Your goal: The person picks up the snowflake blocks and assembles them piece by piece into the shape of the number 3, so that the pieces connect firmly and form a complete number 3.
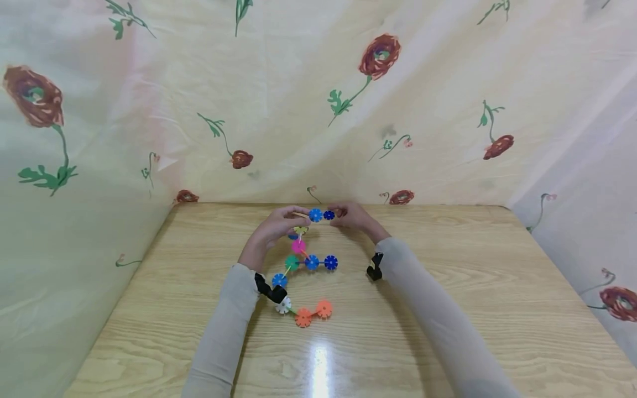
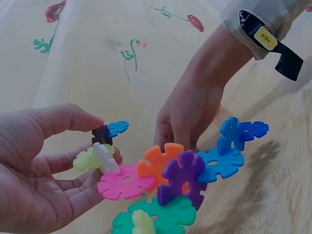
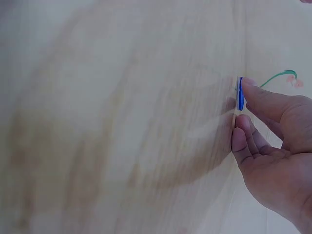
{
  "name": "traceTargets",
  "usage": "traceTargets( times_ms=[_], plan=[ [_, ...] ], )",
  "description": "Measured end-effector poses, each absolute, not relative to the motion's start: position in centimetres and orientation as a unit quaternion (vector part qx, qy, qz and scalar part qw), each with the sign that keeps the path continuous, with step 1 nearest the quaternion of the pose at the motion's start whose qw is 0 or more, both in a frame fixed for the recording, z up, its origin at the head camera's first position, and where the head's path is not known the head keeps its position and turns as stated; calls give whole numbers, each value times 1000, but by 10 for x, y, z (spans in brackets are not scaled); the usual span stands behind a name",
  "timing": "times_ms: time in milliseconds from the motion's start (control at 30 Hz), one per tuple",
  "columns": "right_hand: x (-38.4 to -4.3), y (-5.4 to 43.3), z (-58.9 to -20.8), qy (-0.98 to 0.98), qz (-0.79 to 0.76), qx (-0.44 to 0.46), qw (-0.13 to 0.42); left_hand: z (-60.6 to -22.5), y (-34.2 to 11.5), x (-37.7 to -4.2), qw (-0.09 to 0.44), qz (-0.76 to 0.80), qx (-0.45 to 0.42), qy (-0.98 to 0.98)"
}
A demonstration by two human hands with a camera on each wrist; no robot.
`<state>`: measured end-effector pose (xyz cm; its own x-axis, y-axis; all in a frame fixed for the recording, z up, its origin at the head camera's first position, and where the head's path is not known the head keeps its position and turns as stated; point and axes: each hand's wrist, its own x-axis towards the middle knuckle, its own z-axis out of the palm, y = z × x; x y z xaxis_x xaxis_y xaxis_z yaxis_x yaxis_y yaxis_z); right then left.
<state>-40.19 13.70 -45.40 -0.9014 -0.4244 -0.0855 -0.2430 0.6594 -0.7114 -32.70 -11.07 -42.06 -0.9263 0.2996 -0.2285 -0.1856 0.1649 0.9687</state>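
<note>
A chain of notched plastic linking discs (image 1: 298, 246) stands over the table in an E-like shape, with pink, green, blue, white and orange pieces. At its far end my left hand (image 1: 281, 224) grips it; in the left wrist view thumb and fingers pinch around a dark disc (image 2: 101, 134) and a yellow-green disc (image 2: 87, 158). A light blue disc (image 1: 316, 215) sits just past those fingertips. Next to it, my right hand (image 1: 352, 215) pinches a small dark blue disc (image 1: 329, 215), seen edge-on in the right wrist view. Part of the chain is hidden behind the left wrist.
The wooden table (image 1: 448, 309) reaches back to a flowered cloth (image 1: 298, 110) hanging close behind both hands. More cloth hangs at the left and right sides. The chain's orange discs (image 1: 303, 317) lie nearer the front, beside the left forearm.
</note>
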Motion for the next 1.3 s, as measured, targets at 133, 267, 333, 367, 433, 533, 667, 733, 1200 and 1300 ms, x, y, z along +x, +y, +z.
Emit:
traceTargets(
  times_ms=[133,267,333,367,433,533,667,733,1200,1300],
  plan=[
    [-403,139,-454,903,-366,-186,130,-421,-110,-327,193,641,42,741],
    [-402,139,-454,901,-372,-191,118,-421,-109,-327,195,641,42,741],
    [-400,139,-453,900,-378,-184,114,-421,-108,-326,195,640,40,742],
    [-399,139,-453,901,-378,-179,112,-421,-108,-326,194,640,38,742],
    [-398,138,-453,904,-378,-169,108,-421,-108,-326,194,640,38,743],
    [-397,139,-456,906,-376,-161,108,-421,-107,-326,194,640,41,743],
    [-393,142,-455,898,-393,-164,108,-420,-108,-325,197,642,46,739],
    [-390,143,-453,892,-408,-163,108,-419,-108,-325,197,645,48,737],
    [-356,152,-451,825,-547,-118,85,-423,-102,-327,173,668,64,721],
    [-350,152,-446,812,-568,-108,77,-425,-100,-326,168,671,66,720]
  ],
)
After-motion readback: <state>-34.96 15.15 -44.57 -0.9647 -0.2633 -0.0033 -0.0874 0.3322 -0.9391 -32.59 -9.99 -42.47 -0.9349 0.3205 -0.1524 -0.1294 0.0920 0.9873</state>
